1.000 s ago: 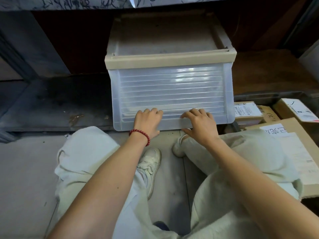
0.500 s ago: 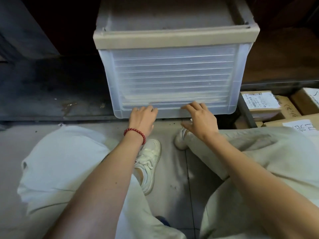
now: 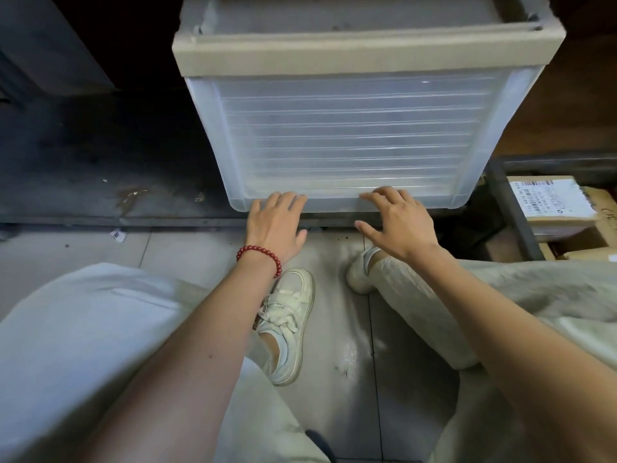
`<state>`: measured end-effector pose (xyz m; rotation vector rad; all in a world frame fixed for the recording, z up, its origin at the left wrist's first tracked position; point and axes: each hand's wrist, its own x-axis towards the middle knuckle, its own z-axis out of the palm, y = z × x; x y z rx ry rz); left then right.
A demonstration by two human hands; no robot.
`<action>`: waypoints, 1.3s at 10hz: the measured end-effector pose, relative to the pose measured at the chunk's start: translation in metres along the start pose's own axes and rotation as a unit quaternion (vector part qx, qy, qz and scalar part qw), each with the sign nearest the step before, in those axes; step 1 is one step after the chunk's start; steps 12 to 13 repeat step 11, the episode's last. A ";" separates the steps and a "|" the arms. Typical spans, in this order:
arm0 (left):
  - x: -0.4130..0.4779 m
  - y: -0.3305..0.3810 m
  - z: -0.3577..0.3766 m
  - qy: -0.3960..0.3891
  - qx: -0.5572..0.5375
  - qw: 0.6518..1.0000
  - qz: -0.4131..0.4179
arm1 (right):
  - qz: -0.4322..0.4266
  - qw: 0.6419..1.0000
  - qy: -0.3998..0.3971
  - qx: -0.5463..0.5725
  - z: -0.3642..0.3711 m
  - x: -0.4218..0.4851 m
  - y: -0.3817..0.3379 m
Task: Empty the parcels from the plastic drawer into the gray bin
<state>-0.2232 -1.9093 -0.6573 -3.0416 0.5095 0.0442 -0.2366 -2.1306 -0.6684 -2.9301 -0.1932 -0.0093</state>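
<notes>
A clear ribbed plastic drawer [image 3: 350, 135] under a beige top frame [image 3: 334, 50] stands on a dark low ledge straight ahead. My left hand [image 3: 275, 225], with a red bead bracelet at the wrist, touches the drawer's bottom front lip with straight fingers. My right hand [image 3: 395, 225] rests its spread fingertips on the same lip, further right. What lies inside the drawer is hidden by the frosted front. A dark gray bin [image 3: 514, 208] at the right edge holds cardboard parcels [image 3: 554, 202] with white labels.
The dark ledge [image 3: 100, 182] runs left of the drawer, stained and dusty. My legs in pale trousers and white shoes [image 3: 287, 325] fill the tiled floor below. A small paper scrap [image 3: 117, 234] lies by the ledge's edge.
The view has drawn closer and lower onto the drawer front. Both hands stay at the bottom lip, now with fingers more spread. The parcels at the right have slid toward the frame's edge.
</notes>
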 end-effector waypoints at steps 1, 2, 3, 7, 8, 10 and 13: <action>0.011 -0.001 0.003 -0.015 -0.009 1.000 -0.009 | -0.007 1.000 -0.001 -0.001 0.002 0.010 0.005; 0.021 -0.001 0.006 -0.034 -0.020 0.999 -0.021 | -0.009 1.000 -0.011 -0.008 0.003 0.022 0.007; 0.032 0.000 0.010 -0.038 -0.038 0.998 -0.031 | -0.003 1.000 -0.016 -0.010 0.004 0.032 0.008; 0.038 0.003 0.018 -0.030 -0.059 0.997 -0.028 | 0.007 0.999 -0.035 -0.003 0.030 0.017 0.010; 0.033 0.003 0.016 -0.076 -0.058 0.995 -0.026 | 0.022 0.998 -0.057 0.010 0.028 0.015 0.005; 0.015 -0.005 -0.003 -0.125 -0.038 0.991 -0.016 | 0.021 0.994 -0.104 -0.002 0.003 0.006 0.001; 0.001 -0.005 -0.018 -0.075 -0.007 0.997 -0.007 | 0.049 0.993 -0.105 0.003 -0.010 -0.007 -0.003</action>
